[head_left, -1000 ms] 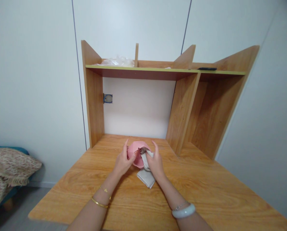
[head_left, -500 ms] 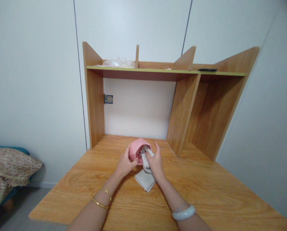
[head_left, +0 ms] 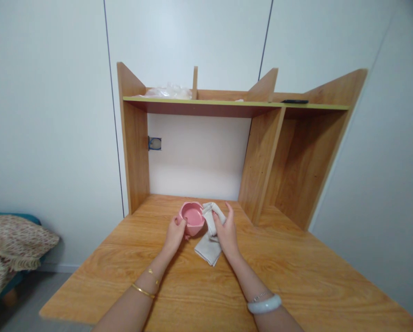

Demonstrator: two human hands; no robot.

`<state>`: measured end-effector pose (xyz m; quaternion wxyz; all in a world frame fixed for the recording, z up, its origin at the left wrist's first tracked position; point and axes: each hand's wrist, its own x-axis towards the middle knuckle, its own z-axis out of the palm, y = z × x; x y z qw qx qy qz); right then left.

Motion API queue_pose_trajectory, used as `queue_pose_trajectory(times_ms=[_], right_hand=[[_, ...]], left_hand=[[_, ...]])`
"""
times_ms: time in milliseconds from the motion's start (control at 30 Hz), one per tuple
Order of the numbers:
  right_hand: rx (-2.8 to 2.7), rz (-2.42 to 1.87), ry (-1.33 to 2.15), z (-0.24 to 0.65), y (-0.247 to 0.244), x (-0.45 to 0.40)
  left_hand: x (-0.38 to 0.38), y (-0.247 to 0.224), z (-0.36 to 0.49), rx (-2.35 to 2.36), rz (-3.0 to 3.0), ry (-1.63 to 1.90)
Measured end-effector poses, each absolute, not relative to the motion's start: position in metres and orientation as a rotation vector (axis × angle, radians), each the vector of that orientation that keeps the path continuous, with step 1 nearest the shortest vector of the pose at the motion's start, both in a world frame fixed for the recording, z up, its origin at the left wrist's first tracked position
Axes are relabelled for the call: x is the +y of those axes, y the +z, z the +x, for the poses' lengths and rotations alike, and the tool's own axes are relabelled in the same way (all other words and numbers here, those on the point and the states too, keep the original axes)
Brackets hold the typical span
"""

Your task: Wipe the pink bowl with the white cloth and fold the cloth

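Note:
A pink bowl (head_left: 193,216) with a faceted outside is tipped toward me, its inside showing nothing in it. My left hand (head_left: 176,234) grips its left side, thumb over the rim. Just right of the bowl, my right hand (head_left: 225,230) pinches a light grey cloth (head_left: 209,249) between thumb and fingers, with one finger raised. The bunched upper part of the cloth is close to the bowl's right rim; its folded lower end hangs over the wooden desk (head_left: 192,295).
A wooden shelf unit (head_left: 261,161) stands along the back of the desk. Clear plastic wrapping (head_left: 168,91) and a dark flat object (head_left: 295,101) lie on its upper shelf. At the far left, a patterned cloth (head_left: 15,237) covers a blue seat.
The bowl has moved slightly left and turned so its opening faces me. The cloth, inside the bowl before, is now out of it at the right, still in my right hand.

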<state>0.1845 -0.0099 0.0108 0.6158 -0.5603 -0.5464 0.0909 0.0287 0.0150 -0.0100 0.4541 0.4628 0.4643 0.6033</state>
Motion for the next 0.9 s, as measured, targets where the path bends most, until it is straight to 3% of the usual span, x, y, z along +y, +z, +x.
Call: queue_pose_trajectory(times_ms=[267,533,667,900], right_hand=[[-1.367,-1.268,0.403,0.183,-0.005,0.002],[-1.544,-1.141,0.69,0.166,-0.008,-0.003],[-1.615,-0.847,0.877,0.155,-0.01,-0.006],[-1.277,-0.942,0.642,0.174,0.002,-0.001]], left_hand=[[0.016,-0.005,0.017,0.863,0.817,1.605],[0.002,0.016,0.022,0.656,0.972,1.55],[-0.006,0.022,0.026,0.589,1.033,1.489],[-0.006,0.012,0.035,0.649,1.064,1.425]])
